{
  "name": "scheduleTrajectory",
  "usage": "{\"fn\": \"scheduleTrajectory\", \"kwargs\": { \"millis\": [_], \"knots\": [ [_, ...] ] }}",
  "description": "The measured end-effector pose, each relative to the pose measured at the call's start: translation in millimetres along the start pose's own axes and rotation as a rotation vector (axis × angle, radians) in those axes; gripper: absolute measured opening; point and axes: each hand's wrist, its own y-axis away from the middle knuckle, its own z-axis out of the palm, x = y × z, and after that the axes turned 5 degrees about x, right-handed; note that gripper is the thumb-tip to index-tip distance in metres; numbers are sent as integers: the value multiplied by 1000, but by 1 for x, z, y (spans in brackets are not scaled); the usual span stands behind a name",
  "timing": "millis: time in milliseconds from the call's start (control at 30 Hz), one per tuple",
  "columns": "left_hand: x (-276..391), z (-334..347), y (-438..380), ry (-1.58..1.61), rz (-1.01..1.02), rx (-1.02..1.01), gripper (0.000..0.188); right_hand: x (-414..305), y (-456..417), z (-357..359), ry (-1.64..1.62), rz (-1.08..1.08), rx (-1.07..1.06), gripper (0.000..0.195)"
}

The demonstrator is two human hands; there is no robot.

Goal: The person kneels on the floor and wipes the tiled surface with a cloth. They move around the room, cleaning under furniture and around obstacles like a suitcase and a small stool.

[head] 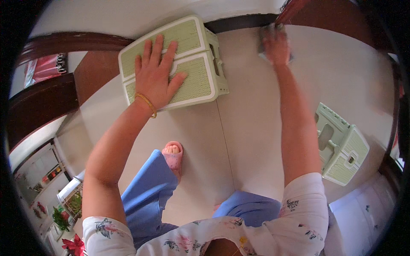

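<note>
My left hand (157, 73) lies flat, fingers spread, on the textured top of a green plastic folding step stool (195, 76) with white edging, standing against the wall. A yellow bracelet circles that wrist. Farther right, my right hand (277, 48) presses a greyish cloth (264, 56) on the floor near the foot of the wall; this hand is blurred, and its fingertips are hard to make out.
Another green plastic stool (346, 153) stands on the floor at right. Black skirting (243, 23) runs along the wall, with dark wooden frames at both sides. A pink slipper (174, 156) is on one foot. Green plants (61, 219) show at lower left.
</note>
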Motion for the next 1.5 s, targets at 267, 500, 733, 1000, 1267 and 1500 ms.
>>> {"fn": "scheduleTrajectory", "kwargs": {
  "millis": [267,500,733,1000,1267,1500],
  "knots": [
    [-65,-15,115,-31,-123,-87,78,-101,26,-21,-219,-33,69,41],
    [-188,-37,287,-23,-260,-32,78,-216,49,-31,-356,-281,50,41],
    [-206,-38,321,-19,-285,-29,77,-330,73,-38,-328,-525,-93,40],
    [-207,-35,317,-18,-271,-2,78,-318,177,-57,-790,-1134,-84,30],
    [-208,-38,319,-52,-259,5,76,-113,225,-88,-512,-526,-269,28],
    [-206,-32,315,-23,-245,21,74,87,97,-49,-425,271,219,31]
  ]
}}
